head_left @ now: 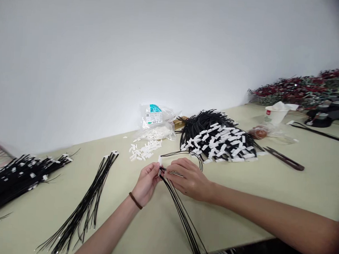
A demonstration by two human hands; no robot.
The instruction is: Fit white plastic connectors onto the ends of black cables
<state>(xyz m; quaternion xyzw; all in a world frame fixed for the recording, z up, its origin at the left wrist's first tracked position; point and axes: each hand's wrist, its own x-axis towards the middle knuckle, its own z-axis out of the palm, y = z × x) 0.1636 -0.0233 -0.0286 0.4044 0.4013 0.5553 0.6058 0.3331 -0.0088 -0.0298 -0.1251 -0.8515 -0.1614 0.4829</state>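
Between the thumb and fingers of my left hand (147,181) is a small white connector (159,161), with black wires attached to it. My right hand (188,178) pinches thin black wires (180,202) close beside the connector; its fingertips are partly hidden. Some of these wires curve in a loop behind the right hand, and others hang down past the table's front edge. Behind my hands lie loose white connectors (145,150) and a clear plastic bag (155,120) with a label. To the left rests a bundle of black wires (90,198) with white connectors at its upper end.
A large heap of black cables with white connectors (219,138) sits behind my right hand, and more wires (24,173) pile up at far left. Thread snips (284,159), a paper cup (275,115) and red wire bundles (297,89) are on the right.
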